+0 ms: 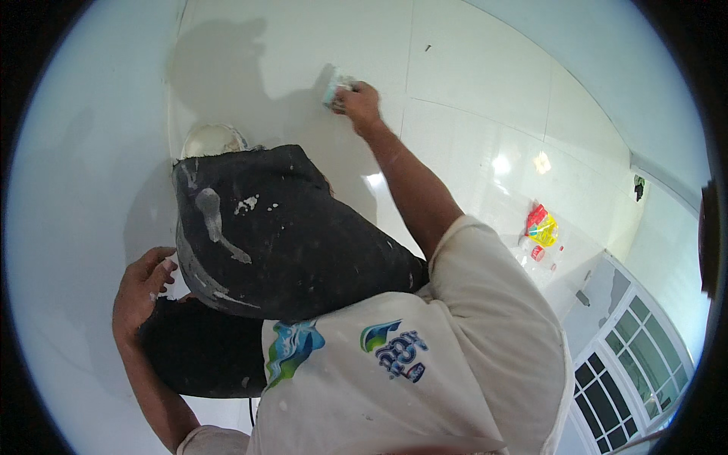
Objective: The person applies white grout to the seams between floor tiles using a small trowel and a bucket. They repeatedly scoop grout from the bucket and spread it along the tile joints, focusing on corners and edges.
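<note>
My right hand (359,105) is stretched forward, its fingers closed round a small pale green-and-white pad (331,89) that rests against the glossy white tiles (364,45). The pad's exact kind is hard to make out. My left hand (144,287) is beside my knee near the pale wall, fingers loosely bent and apart, with nothing visible in it. Past my knees is a round whitish bucket (212,141) with smeared edges, partly hidden by my dark trouser leg (280,220), which is streaked with white.
The pale wall (76,189) runs close along my left. Off to the right lie a red-and-yellow packet (541,225) and a clear plastic bottle (540,253). Further right are a white-framed paned door or window (637,364) and a small dark object (639,188) by the far wall.
</note>
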A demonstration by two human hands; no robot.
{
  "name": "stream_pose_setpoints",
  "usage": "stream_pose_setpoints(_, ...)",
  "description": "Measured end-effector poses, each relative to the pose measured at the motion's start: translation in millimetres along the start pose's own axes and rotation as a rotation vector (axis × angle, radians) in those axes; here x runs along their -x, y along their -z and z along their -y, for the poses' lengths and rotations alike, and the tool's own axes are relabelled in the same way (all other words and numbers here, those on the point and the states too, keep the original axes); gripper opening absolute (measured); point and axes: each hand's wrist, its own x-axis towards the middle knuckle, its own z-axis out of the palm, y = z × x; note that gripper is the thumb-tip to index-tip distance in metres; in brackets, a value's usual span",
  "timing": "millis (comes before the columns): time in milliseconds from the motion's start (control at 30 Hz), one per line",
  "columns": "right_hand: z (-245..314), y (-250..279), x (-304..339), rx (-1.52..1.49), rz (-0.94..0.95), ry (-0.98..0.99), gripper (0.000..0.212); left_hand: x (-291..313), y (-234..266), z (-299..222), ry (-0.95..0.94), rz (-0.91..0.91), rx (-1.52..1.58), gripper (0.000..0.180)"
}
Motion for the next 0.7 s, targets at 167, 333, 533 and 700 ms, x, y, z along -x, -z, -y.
stream_pose_setpoints(167,30,160,-29,0.461,0.01,0.134,0.03,-2,2,10,0.05,0.04,-0.015,0.043)
stream_pose_setpoints(333,47,153,-54,1.051,0.1,0.252,0.035,-7,13,3,-0.042,0.048,-0.031,0.046)
stream_pose_setpoints(533,-21,68,34,0.628,0.153,0.232,0.03,-2,27,-10,-0.091,0.011,-0.003,0.049)
stream_pose_setpoints(700,-16,88,39,0.236,-0.348,0.064,0.032,-5,18,-5,-0.017,0.054,-0.023,0.047)
